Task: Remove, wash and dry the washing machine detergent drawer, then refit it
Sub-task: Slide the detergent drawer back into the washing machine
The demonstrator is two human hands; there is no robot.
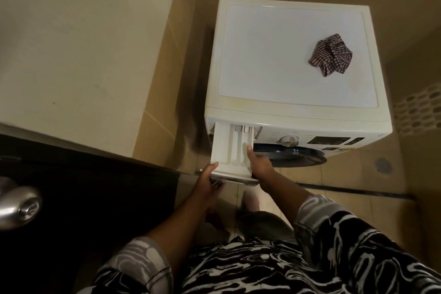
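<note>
Between the two hands, the detergent drawer [225, 147] juts from its slot at the left end of the washing machine [286, 59] front. It is drawn far out, with its back end inside the opening. The left hand [207, 182] grips the drawer's front panel at the left corner, thumb on the top edge and fingers curled beneath. The right hand [259, 167] holds the drawer's right side near the front. Its thumb lies along the right-hand compartment, and its other fingers pass round the side wall, mostly out of sight.

Just right of the right hand sits the dark round door [300, 155], with a silver dial [289, 140] and a dark display panel [334, 140] above it. Far beyond the grip, a crumpled checked cloth [330, 53] lies on the machine's white top, well apart from both hands. Well to the left of the left hand, a metal knob [20, 203] sticks out of a dark door. Both forearms come out of black-and-white patterned sleeves [322, 212].
</note>
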